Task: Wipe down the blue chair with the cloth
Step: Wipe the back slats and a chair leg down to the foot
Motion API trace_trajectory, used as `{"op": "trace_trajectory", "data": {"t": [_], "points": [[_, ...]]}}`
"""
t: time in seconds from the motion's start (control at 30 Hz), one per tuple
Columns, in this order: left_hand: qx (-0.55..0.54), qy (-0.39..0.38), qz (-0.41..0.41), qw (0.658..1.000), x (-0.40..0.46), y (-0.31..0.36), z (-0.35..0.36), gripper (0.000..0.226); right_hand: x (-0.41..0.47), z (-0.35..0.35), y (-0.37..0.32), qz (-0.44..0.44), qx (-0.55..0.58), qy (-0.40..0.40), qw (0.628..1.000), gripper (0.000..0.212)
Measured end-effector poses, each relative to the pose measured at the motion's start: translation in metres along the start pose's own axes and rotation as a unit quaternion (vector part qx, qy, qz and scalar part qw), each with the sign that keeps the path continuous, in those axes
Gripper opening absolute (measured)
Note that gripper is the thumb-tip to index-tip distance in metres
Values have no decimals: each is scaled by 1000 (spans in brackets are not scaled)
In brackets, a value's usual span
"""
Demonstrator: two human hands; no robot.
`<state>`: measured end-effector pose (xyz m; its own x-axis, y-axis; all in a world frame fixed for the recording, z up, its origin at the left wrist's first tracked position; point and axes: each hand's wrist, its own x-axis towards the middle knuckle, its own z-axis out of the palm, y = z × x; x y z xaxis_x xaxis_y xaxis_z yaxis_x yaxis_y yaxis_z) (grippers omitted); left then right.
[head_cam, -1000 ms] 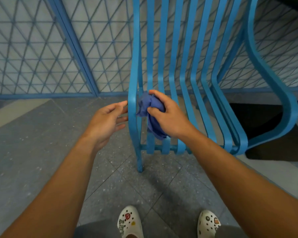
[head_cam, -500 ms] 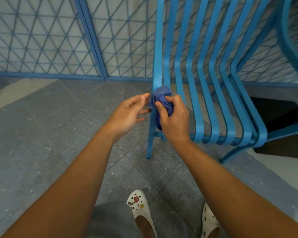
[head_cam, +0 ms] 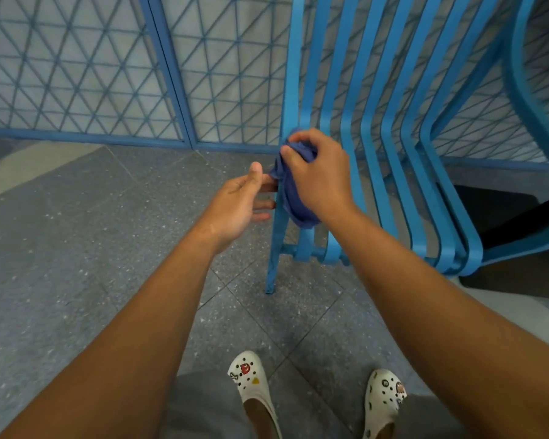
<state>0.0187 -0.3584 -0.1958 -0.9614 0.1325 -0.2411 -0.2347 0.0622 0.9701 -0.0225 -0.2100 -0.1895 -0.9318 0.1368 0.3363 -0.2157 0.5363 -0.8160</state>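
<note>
Now right hand (head_cam: 319, 182) grips cloth (head_cam: 293, 198) against chair (head_cam: 371, 128).

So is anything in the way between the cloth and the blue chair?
Nothing visible. The right hand grips the cloth and holds it right against the blue chair at its outermost slat. The left hand reaches in beside that slat, fingers straight.

The chair (head_cam: 373, 128) runs off the top and right edges, hiding its upper back. The right hand (head_cam: 319, 177) covers much of the cloth (head_cam: 293, 204). The left hand's (head_cam: 238, 204) fingertips vanish behind the chair's outer slat.
</note>
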Motion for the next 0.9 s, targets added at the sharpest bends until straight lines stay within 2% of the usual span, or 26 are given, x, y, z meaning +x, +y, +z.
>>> {"op": "trace_trajectory", "data": {"t": [0.1, 0.2, 0.3, 0.4, 0.53, 0.63, 0.73, 0.8, 0.9], "points": [[-24, 12, -7, 1000, 5, -1, 0, 43, 10, 9, 4, -1, -21, 3, 1000, 8], [-62, 17, -18, 998, 10, -4, -4, 53, -30, 19, 18, -28, -3, 44, 999, 15], [-64, 6, -26, 998, 12, -7, -4, 58, -72, 24, 42, -56, 4, 37, 998, 16], [-35, -6, -31, 999, 10, -11, -5, 67, -94, 27, 64, -45, -6, 6, 999, 11], [15, -7, -27, 999, 8, -12, -9, 69, -81, 10, 53, -22, 9, -42, 999, 20], [17, -15, -25, 999, 9, -9, -8, 64, -45, -13, 23, -9, 47, -23, 999, 34], [20, -10, -24, 999, 10, -7, -8, 67, -21, -15, 13, -54, 29, -18, 998, 24], [26, -17, -20, 999, 12, -8, -8, 70, -29, -4, 22, -78, 5, -24, 997, 19], [27, -32, -16, 999, 13, -12, -11, 64, -53, 10, 48, -86, 6, 11, 996, 16]]}}
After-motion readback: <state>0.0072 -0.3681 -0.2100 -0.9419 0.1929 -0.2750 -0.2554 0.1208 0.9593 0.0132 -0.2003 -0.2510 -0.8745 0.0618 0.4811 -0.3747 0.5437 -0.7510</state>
